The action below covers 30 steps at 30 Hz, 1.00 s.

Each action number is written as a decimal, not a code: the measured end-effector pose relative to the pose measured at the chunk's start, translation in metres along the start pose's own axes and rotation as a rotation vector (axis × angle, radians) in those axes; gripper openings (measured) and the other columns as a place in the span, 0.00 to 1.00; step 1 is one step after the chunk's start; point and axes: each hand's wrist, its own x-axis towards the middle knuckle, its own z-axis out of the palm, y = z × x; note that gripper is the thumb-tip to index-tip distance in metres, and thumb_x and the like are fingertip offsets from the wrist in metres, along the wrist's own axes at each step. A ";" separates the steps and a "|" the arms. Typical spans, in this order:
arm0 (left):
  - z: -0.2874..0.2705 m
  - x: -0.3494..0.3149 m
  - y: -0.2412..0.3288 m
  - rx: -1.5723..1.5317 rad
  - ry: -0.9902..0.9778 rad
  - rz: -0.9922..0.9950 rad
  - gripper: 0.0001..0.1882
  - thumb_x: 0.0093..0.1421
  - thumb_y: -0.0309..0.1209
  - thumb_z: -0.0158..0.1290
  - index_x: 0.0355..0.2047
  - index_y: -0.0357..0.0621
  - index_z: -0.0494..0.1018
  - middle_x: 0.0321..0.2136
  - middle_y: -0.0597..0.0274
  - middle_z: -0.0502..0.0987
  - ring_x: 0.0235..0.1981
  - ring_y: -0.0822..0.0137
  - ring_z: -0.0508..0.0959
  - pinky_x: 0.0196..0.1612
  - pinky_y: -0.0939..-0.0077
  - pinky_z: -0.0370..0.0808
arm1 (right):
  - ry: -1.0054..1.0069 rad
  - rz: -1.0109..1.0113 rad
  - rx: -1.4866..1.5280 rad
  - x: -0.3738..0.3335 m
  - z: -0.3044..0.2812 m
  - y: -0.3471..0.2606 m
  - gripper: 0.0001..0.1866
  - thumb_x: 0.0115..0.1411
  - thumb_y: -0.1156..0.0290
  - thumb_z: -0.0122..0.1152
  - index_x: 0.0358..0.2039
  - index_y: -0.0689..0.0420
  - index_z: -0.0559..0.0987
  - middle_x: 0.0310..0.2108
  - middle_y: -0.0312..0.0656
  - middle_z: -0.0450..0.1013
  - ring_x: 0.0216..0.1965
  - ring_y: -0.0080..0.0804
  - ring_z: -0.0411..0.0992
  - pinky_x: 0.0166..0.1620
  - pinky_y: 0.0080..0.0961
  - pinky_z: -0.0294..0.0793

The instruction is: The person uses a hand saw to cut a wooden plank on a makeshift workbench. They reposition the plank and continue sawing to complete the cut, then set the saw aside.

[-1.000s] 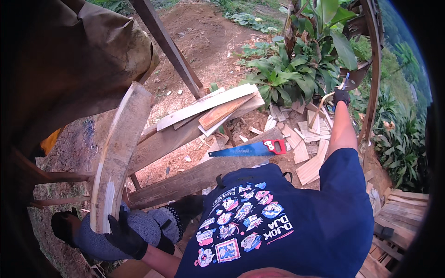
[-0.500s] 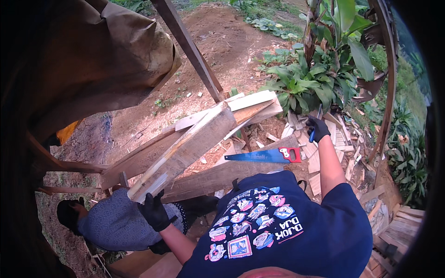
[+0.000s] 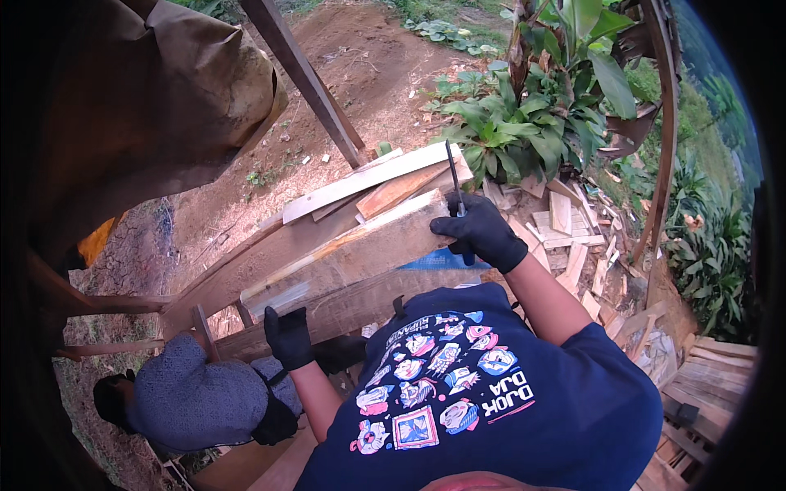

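A thick wooden board (image 3: 352, 250) lies slantwise across the bench before me. My left hand (image 3: 288, 337), in a black glove, is at the board's near left end, thumb and fingers apart; whether they touch the wood is hard to see. At the board's far right end is my right hand (image 3: 483, 233), also black-gloved. It is closed round a narrow dark-bladed hand tool (image 3: 453, 173) whose blade points up and away; the grip is mostly hidden. A handsaw (image 3: 442, 260) with a blue blade lies beyond my shirt, partly covered by the board and my right hand.
Pale planks (image 3: 372, 184) lie along the bench beyond the board. A wooden post (image 3: 303, 78) rises behind them. Another person (image 3: 205, 393) bends down at the left. Wood offcuts (image 3: 573, 237) litter the ground at right, below leafy plants (image 3: 532, 123). A brown tarp (image 3: 196, 82) hangs at upper left.
My right hand has come left with the tool, from above the offcuts to the board's end. The board has swung flatter and lower, now covering part of the saw. My left hand's fingers have spread.
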 end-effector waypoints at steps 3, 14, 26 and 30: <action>0.015 0.005 -0.011 -0.071 0.021 0.053 0.29 0.75 0.47 0.57 0.70 0.46 0.70 0.63 0.55 0.79 0.63 0.54 0.78 0.66 0.52 0.74 | 0.081 -0.030 -0.005 -0.001 0.009 0.016 0.18 0.59 0.67 0.78 0.45 0.62 0.82 0.27 0.36 0.78 0.21 0.22 0.76 0.24 0.22 0.74; 0.042 -0.008 -0.067 -0.056 -0.018 -0.211 0.34 0.75 0.46 0.55 0.72 0.35 0.64 0.70 0.43 0.71 0.70 0.46 0.71 0.74 0.43 0.65 | -0.016 -0.018 -0.082 0.011 0.028 0.049 0.22 0.58 0.65 0.79 0.44 0.66 0.79 0.26 0.42 0.79 0.19 0.28 0.77 0.16 0.25 0.72; -0.154 -0.091 -0.146 0.623 0.296 -0.696 0.20 0.73 0.42 0.55 0.53 0.38 0.82 0.44 0.55 0.87 0.41 0.65 0.87 0.43 0.73 0.83 | 0.110 0.380 -0.038 0.070 -0.086 0.235 0.19 0.67 0.59 0.74 0.46 0.62 0.81 0.36 0.38 0.79 0.29 0.32 0.82 0.26 0.27 0.76; -0.123 -0.080 -0.120 1.366 0.102 -0.762 0.22 0.69 0.49 0.60 0.47 0.41 0.86 0.40 0.60 0.88 0.38 0.65 0.87 0.43 0.68 0.82 | 0.181 0.402 -0.102 0.081 -0.117 0.283 0.22 0.67 0.56 0.74 0.48 0.62 0.82 0.39 0.41 0.81 0.32 0.33 0.84 0.30 0.28 0.79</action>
